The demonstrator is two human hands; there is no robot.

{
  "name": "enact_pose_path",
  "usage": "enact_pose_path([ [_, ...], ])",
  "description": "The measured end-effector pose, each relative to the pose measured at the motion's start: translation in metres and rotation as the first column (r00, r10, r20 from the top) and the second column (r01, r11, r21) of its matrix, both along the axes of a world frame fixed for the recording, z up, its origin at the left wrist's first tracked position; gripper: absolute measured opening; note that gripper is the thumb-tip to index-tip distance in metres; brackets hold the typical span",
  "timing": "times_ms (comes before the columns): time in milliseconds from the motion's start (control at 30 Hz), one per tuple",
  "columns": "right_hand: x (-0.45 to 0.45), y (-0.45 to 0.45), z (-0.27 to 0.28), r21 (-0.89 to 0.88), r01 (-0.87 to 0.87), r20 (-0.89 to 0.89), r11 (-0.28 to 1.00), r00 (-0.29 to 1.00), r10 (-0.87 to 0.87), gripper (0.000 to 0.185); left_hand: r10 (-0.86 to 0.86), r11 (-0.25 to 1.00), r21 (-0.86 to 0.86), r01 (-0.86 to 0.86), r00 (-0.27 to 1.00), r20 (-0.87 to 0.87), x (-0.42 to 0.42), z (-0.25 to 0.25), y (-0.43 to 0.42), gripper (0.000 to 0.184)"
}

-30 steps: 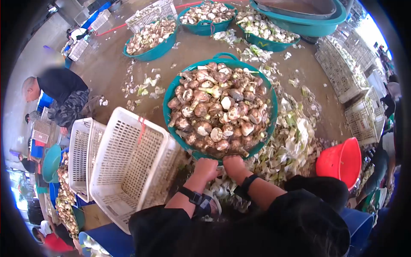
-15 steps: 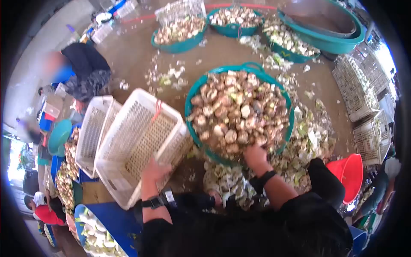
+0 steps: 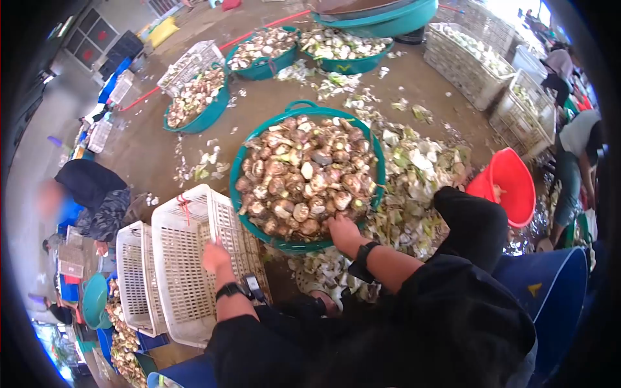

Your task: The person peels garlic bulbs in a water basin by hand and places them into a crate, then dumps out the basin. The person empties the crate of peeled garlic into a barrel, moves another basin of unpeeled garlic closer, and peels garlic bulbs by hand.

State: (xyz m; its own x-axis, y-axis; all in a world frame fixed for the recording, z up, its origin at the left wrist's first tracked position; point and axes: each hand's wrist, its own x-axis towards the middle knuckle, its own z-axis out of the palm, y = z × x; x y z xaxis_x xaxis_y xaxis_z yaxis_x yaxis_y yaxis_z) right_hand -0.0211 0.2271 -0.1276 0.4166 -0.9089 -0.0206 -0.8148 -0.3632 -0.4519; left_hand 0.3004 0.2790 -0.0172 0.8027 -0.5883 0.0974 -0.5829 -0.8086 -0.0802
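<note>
A round green tub full of brown and white bulbs stands in front of me. My right hand reaches over its near rim and touches the bulbs; the fingertips are hidden among them. To the left, my left hand is on the near long rim of the empty white crate, fingers bent over the edge. A second white crate sits beside it, farther left. Leafy peelings lie on the floor right of the tub.
A red bucket and a blue barrel are at the right. Green tubs of bulbs stand behind, with filled crates at the back right. A crouching person is at the left, another person at the right edge.
Both hands were together at the tub's near rim. My left hand has since moved left to the crate, and my right hand has moved onto the bulbs. The view has also shifted.
</note>
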Motion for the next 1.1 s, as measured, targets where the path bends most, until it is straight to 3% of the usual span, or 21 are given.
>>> enact_pose_path([
  [33, -0.002, 0.003, 0.009, 0.004, 0.016, -0.008, 1.000, 1.000, -0.016, 0.016, -0.016, 1.000, 0.004, 0.016, 1.000, -0.008, -0.002, -0.008, -0.010, 0.043],
  [100, -0.004, 0.005, 0.034, 0.116, -0.016, -0.182, 0.993, 0.983, 0.037, 0.018, 0.029, 0.986, -0.157, -0.051, 0.990, -0.140, -0.005, -0.023, -0.038, 0.056],
  [167, 0.009, 0.004, -0.002, -0.015, 0.019, -0.237, 1.000, 0.971, -0.022, 0.023, -0.130, 0.972, -0.187, 0.143, 0.988, 0.079, -0.058, 0.003, -0.050, 0.067],
  [233, 0.008, -0.007, -0.015, -0.086, 0.049, -0.240, 0.995, 0.968, -0.068, 0.024, -0.387, 0.847, -0.403, 0.346, 0.922, -0.021, -0.108, 0.027, -0.050, 0.066],
  [267, 0.006, -0.012, -0.010, 0.000, 0.061, -0.206, 0.998, 0.977, -0.060, 0.025, -0.522, 0.789, -0.449, 0.419, 0.843, -0.132, -0.117, 0.029, -0.050, 0.063],
  [300, 0.005, -0.016, -0.005, 0.093, 0.068, -0.172, 0.993, 0.984, -0.051, 0.027, -0.555, 0.781, -0.542, 0.311, 0.744, -0.372, -0.127, 0.028, -0.047, 0.061],
  [333, 0.002, -0.017, 0.001, 0.098, 0.048, -0.176, 0.994, 0.984, -0.030, 0.027, -0.501, 0.833, -0.512, 0.209, 0.678, -0.538, -0.143, 0.028, -0.039, 0.060],
  [367, -0.005, -0.017, 0.016, 0.121, 0.066, 0.143, 0.990, 0.986, -0.084, 0.027, -0.463, 0.884, -0.437, 0.163, 0.420, -0.780, -0.157, 0.032, -0.036, 0.063],
  [400, -0.011, -0.017, 0.032, 0.152, 0.079, 0.444, 0.985, 0.885, -0.140, 0.027, -0.287, 0.915, -0.370, -0.159, 0.388, -0.876, -0.187, 0.028, -0.023, 0.060],
  [467, -0.016, -0.003, 0.076, 0.294, 0.035, 0.543, 0.955, 0.816, -0.197, 0.027, -0.196, 0.907, -0.200, -0.371, 0.049, -0.979, -0.211, 0.029, -0.018, 0.056],
  [533, -0.021, 0.007, 0.098, 0.238, -0.076, 0.669, 0.968, 0.735, -0.107, 0.024, -0.388, 0.851, -0.316, -0.420, -0.096, -0.917, -0.208, 0.018, -0.022, 0.051],
  [567, -0.026, 0.007, 0.105, 0.021, -0.093, 0.624, 0.995, 0.779, 0.059, 0.025, -0.423, 0.830, -0.391, -0.398, 0.008, -0.906, -0.216, 0.032, -0.022, 0.049],
  [600, -0.032, 0.010, 0.113, 0.035, -0.091, 0.621, 0.995, 0.783, 0.049, 0.025, -0.417, 0.848, -0.381, -0.369, -0.019, -0.909, -0.214, 0.034, -0.023, 0.041],
  [667, -0.042, 0.011, 0.128, 0.001, -0.232, 0.293, 0.973, 0.930, 0.221, 0.023, -0.411, 0.863, -0.384, -0.327, -0.015, -0.911, -0.217, 0.036, -0.022, 0.035],
  [833, -0.046, 0.019, 0.128, -0.005, -0.193, 0.252, 0.981, 0.949, 0.188, 0.018, -0.369, 0.894, -0.333, -0.300, -0.071, -0.927, -0.223, 0.033, -0.018, 0.029],
  [933, -0.044, 0.017, 0.105, -0.038, -0.090, 0.388, 0.995, 0.917, 0.097, 0.023, -0.381, 0.885, -0.315, -0.344, -0.144, -0.913, -0.224, 0.026, -0.016, 0.026],
  [967, -0.041, 0.016, 0.098, 0.400, -0.053, 0.610, 0.915, 0.760, -0.223, 0.026, -0.395, 0.870, -0.300, -0.391, -0.191, -0.899, -0.224, 0.023, -0.016, 0.025],
  [1000, -0.040, 0.015, 0.091, 0.742, -0.151, 0.617, 0.653, 0.534, -0.577, 0.030, -0.398, 0.872, -0.304, -0.384, -0.194, -0.897, -0.223, 0.021, -0.015, 0.025],
  [1033, -0.044, 0.018, 0.107, 0.833, -0.224, 0.546, 0.506, 0.478, -0.688, 0.035, -0.455, 0.852, -0.327, -0.409, -0.270, -0.849, -0.223, 0.020, -0.014, 0.025],
  [1067, -0.047, 0.022, 0.113, 0.833, -0.216, 0.546, 0.510, 0.471, -0.693, 0.035, -0.503, 0.834, -0.342, -0.433, -0.344, -0.793, -0.222, 0.017, -0.011, 0.025],
  [1100, -0.049, 0.026, 0.117, 0.836, -0.290, 0.549, 0.466, 0.394, -0.737, 0.034, -0.599, 0.800, -0.497, -0.337, -0.391, -0.699, -0.214, 0.008, -0.008, 0.032],
])
